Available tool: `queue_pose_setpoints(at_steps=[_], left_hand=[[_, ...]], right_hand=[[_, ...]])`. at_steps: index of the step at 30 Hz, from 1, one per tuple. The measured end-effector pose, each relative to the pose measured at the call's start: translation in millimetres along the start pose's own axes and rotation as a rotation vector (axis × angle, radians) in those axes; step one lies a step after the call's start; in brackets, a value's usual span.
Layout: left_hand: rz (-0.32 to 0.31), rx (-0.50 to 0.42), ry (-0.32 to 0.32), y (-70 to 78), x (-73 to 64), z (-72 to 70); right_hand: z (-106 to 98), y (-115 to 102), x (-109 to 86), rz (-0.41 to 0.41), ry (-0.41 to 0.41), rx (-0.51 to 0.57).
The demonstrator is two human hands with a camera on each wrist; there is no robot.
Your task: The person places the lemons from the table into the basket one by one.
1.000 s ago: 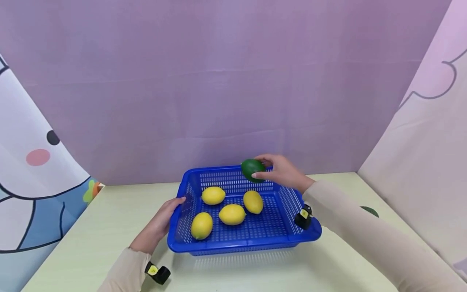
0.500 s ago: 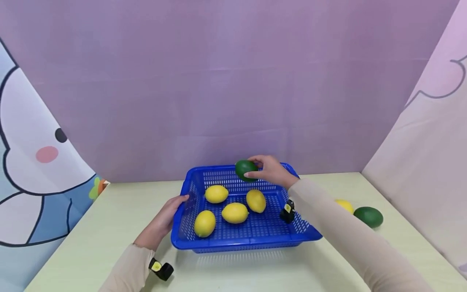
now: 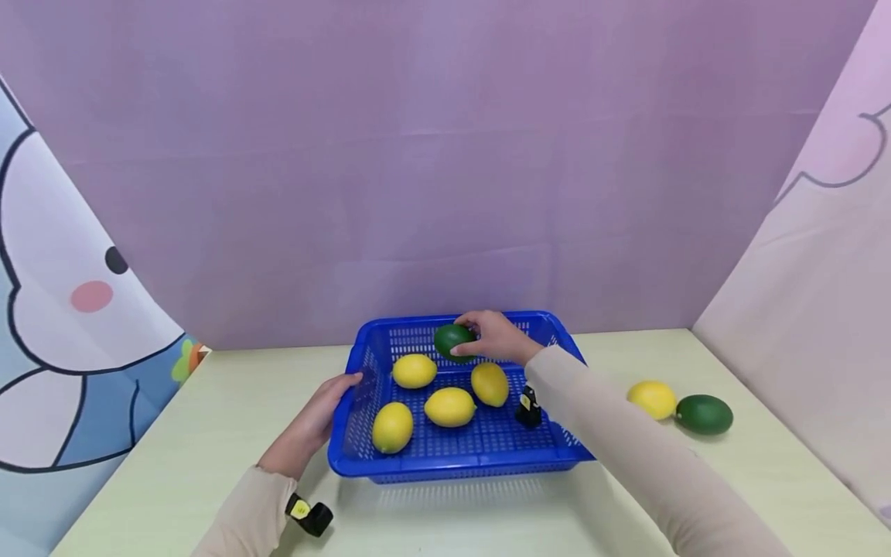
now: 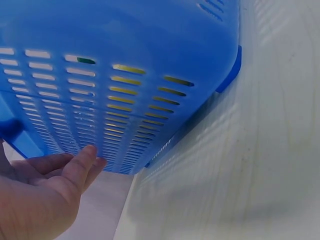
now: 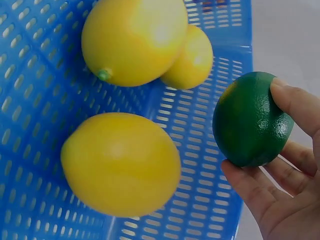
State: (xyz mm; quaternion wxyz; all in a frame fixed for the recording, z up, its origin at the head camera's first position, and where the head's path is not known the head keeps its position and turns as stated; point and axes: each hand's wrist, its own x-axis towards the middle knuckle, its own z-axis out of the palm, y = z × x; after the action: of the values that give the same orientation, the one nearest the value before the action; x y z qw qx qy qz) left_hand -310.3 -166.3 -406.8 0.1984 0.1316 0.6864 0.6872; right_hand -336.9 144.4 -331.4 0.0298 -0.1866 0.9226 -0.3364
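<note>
My right hand (image 3: pixel 497 338) holds a dark green lime (image 3: pixel 451 340) between thumb and fingers, over the back of the blue plastic basket (image 3: pixel 480 463). In the right wrist view the lime (image 5: pixel 252 120) hangs near the basket's slotted wall, apart from the lemons. Several yellow lemons lie inside, among them a back left lemon (image 3: pixel 414 371), a middle lemon (image 3: pixel 449 407), a right lemon (image 3: pixel 490 384) and a front left lemon (image 3: pixel 393 428). My left hand (image 3: pixel 313 414) grips the basket's left rim, thumb on top. Its fingers (image 4: pixel 80 167) touch the outer wall from below.
On the pale table (image 3: pixel 230 433), right of the basket, a loose lemon (image 3: pixel 652 399) lies beside another lime (image 3: pixel 704 415). A purple cloth backdrop (image 3: pixel 445 170) stands close behind the basket. Printed cloths hang at both sides.
My right hand has moved left and down with the lime, into the back of the basket. The loose lemon and lime on the right have come into view. My left hand stays on the rim.
</note>
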Motion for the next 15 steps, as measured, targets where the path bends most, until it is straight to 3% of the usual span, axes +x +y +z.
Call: queue_pose_setpoints(at_steps=[4,15], left_hand=[[0.009,0.002,-0.014,1.5,0.7,0.2],[0.009,0.008,-0.017,-0.4,0.7,-2.5]], right_hand=[[3.9,0.6,2.2,-0.008,-0.035,0.003],[17.9,3.5,4.2,-0.069,-0.146,-0.12]])
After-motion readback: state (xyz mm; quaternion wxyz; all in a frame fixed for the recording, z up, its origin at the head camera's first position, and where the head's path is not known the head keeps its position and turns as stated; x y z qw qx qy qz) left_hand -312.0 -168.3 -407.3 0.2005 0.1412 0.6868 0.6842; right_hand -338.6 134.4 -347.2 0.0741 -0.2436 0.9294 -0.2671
